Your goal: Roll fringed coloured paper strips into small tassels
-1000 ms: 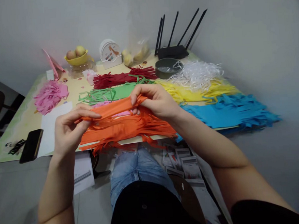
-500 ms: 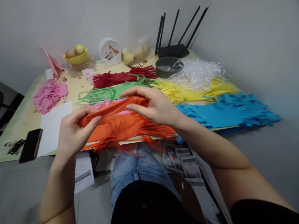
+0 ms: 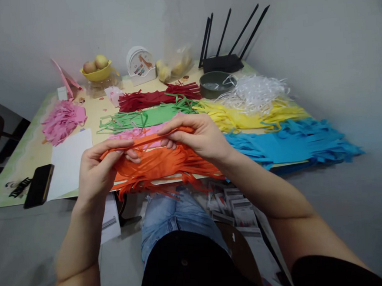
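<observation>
An orange strip of fringed material (image 3: 146, 140) is stretched between my hands, gathered into a narrow band. My left hand (image 3: 105, 164) pinches its left end between thumb and fingers. At the other end, my right hand (image 3: 195, 136) grips it the same way, fingers curled underneath. Below the band lies an orange fringed stack (image 3: 149, 163), its strands hanging over the table's front edge. Just behind my hands are a pink fringed piece (image 3: 128, 133) and a green fringed piece (image 3: 133, 119).
Blue (image 3: 279, 143), yellow (image 3: 238, 115) and dark red fringed pieces (image 3: 145, 100) lie around. White strands (image 3: 259, 90) sit beside a dark round tin (image 3: 216, 84). A router (image 3: 222, 63) stands behind. Left are a pink bundle (image 3: 65, 121), white paper (image 3: 70, 162) and phone (image 3: 39, 185).
The orange piece between my hands has gone from a loose, wider fold to a thin, taut band. My fingers have closed tighter around it.
</observation>
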The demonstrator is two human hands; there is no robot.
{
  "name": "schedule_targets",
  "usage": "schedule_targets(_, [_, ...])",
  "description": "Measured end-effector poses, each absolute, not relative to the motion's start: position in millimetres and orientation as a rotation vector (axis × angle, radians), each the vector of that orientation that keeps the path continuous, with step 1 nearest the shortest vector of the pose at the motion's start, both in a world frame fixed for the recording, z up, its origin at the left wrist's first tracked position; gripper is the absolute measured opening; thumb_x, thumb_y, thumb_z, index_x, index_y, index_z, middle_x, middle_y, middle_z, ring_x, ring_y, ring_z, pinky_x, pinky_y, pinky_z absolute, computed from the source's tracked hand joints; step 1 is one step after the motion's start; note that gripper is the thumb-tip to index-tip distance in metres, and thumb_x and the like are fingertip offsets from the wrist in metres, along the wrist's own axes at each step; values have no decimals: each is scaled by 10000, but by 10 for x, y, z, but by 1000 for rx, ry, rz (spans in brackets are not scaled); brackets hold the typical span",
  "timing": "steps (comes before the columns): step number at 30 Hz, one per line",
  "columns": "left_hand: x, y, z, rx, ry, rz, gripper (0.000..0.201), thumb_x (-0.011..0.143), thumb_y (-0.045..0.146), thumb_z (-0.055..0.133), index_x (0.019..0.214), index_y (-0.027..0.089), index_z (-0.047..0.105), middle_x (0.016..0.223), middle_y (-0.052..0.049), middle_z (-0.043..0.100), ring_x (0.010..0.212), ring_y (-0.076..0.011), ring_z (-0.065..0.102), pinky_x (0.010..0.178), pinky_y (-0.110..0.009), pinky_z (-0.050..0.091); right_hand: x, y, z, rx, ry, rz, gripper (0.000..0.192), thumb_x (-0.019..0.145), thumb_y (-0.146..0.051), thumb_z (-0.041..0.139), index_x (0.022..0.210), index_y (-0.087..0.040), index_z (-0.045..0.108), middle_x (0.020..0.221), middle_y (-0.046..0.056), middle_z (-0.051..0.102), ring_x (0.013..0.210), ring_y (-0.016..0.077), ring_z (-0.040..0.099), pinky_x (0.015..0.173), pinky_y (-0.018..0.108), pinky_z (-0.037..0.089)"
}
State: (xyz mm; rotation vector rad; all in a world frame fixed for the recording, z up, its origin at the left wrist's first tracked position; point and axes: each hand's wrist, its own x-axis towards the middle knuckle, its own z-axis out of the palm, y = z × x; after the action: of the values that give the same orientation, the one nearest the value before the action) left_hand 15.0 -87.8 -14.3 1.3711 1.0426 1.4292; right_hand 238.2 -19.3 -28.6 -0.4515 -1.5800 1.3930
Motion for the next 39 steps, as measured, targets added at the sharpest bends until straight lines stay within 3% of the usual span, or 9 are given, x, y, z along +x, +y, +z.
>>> schedule_targets(8, [153, -863, -213, 1396, 1016, 1428, 71, 812, 164, 677, 797, 143, 743, 693, -37, 714, 658, -160, 712, 656, -272, 600, 2376, -156, -385, -469, -1562, 1437, 243, 817, -376, 729, 832, -133, 723, 734, 38, 730, 652, 109, 684, 618, 209, 571])
schedule_targets(12, [144, -871, -226, 1508, 1145, 1402, 132, 832, 197, 716, 748, 163, 619, 669, -8, 697, 641, -148, 703, 680, -270, 595, 2392, -202, -344, -574, -1718, 1236, 272, 855, -405, 690, 803, -137, 698, 752, 48, 726, 669, 121, 678, 638, 226, 564])
schedule_targets(16, [151, -881, -211, 1754, 1331, 1364, 157, 829, 200, 737, 932, 186, 620, 703, 13, 713, 665, -137, 707, 677, -243, 569, 2417, -247, -315, -690, -1889, 885, 173, 869, -255, 666, 1016, -174, 707, 1000, 48, 749, 866, 146, 703, 800, 263, 556])
schedule_targets(19, [148, -891, -198, 1972, 1522, 1255, 146, 852, 215, 714, 990, 181, 681, 767, -15, 749, 755, -147, 727, 765, -254, 563, 2426, -254, -332, -723, -1948, 782, 95, 874, -188, 632, 942, -170, 696, 934, 37, 746, 868, 152, 698, 804, 266, 544])
schedule_targets(24, [147, -914, -223, 1729, 1470, 1278, 129, 857, 291, 713, 893, 167, 718, 777, -47, 768, 719, -184, 746, 722, -294, 613, 2415, -256, -370, -643, -1836, 1064, 74, 891, -227, 641, 880, -154, 631, 850, 29, 706, 751, 120, 690, 699, 234, 561])
schedule_targets(28, [143, -916, -244, 1401, 1328, 1329, 219, 795, 300, 773, 969, 166, 769, 765, -58, 769, 669, -200, 746, 696, -332, 647, 2408, -234, -392, -481, -1713, 1345, 182, 913, -317, 651, 969, -154, 710, 872, 43, 737, 752, 122, 717, 711, 244, 602])
schedule_targets(32, [148, -901, -238, 1280, 1199, 1351, 125, 740, 231, 789, 847, 167, 794, 725, -59, 760, 637, -190, 736, 672, -321, 648, 2430, -161, -412, -428, -1679, 1469, 192, 857, -321, 721, 931, -158, 787, 845, 56, 774, 755, 138, 733, 714, 252, 622])
schedule_targets(36, [129, -885, -299, 1296, 1164, 1333, 59, 735, 216, 769, 750, 159, 776, 684, -71, 742, 647, -198, 730, 648, -319, 634, 2451, -115, -441, -446, -1705, 1514, 176, 825, -296, 748, 909, -150, 800, 842, 63, 783, 718, 135, 731, 681, 245, 620])
schedule_targets(39, [60, -877, -358, 1373, 1157, 1318, 79, 773, 235, 733, 749, 163, 757, 695, -72, 734, 670, -197, 722, 686, -333, 624, 2467, -136, -459, -432, -1799, 1319, 128, 852, -229, 703, 897, -154, 796, 834, 59, 780, 732, 135, 732, 688, 238, 606])
